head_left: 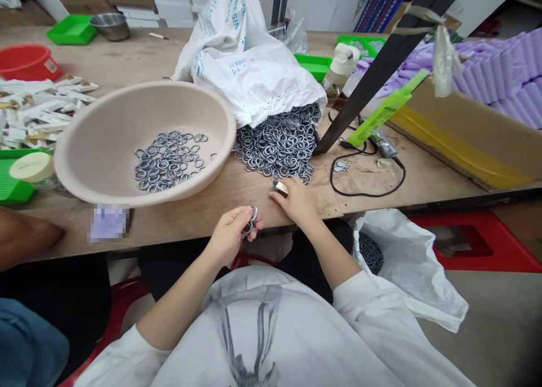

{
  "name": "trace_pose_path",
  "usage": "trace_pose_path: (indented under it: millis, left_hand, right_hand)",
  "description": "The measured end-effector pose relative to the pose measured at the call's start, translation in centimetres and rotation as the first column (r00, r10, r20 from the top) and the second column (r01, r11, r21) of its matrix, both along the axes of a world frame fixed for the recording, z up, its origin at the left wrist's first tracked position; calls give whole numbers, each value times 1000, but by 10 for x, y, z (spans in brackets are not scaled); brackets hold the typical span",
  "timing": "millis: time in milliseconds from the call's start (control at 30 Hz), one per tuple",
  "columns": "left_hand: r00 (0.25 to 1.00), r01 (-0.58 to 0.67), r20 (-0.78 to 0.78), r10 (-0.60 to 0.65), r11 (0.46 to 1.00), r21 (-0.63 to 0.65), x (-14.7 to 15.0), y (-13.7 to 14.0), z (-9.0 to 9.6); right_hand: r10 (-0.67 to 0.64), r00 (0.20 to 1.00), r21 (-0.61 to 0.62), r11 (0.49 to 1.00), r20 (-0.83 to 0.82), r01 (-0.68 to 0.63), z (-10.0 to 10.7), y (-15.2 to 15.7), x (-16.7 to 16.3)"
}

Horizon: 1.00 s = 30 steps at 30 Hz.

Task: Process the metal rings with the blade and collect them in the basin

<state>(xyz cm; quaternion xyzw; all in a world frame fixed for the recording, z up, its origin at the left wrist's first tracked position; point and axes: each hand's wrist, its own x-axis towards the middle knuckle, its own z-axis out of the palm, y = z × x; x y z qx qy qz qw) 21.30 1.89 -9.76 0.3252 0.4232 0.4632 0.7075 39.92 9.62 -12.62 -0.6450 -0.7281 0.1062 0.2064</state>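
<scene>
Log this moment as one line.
left hand: holding metal rings | right hand: holding small white-and-dark object, near ring pile | beige basin: loose rings inside

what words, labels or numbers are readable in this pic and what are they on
"RESIN", seemingly, on the white sack; its other print is too blurred.
Sticker on the red basin: too small to read.
Print on the lime-green strip: too small to read.

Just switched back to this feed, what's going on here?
The left hand pinches gray metal rings near the table edge. The right hand holds a small cream-and-dark item by the near side of a ring pile. That pile lies at the mouth of a white sack, and a beige basin to its left holds more rings.
</scene>
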Motion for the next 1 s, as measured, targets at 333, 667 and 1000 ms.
trace_pose_path:
  millis: [333,667,1000]
  left_hand:
    - [994,-93,50,98,991,-96,-1,16,-10]
    - [1000,-6,9,6,1000,0,12,8,-7]
    - [996,-55,69,55,998,6,11,3,4]
  right_hand:
    - [142,720,-76,962,-680,-261,10,-12,-19]
    - [152,392,-24,913,-907,-408,16,-47,-35]
    - [293,646,105,944,-705,-314,31,-48,-30]
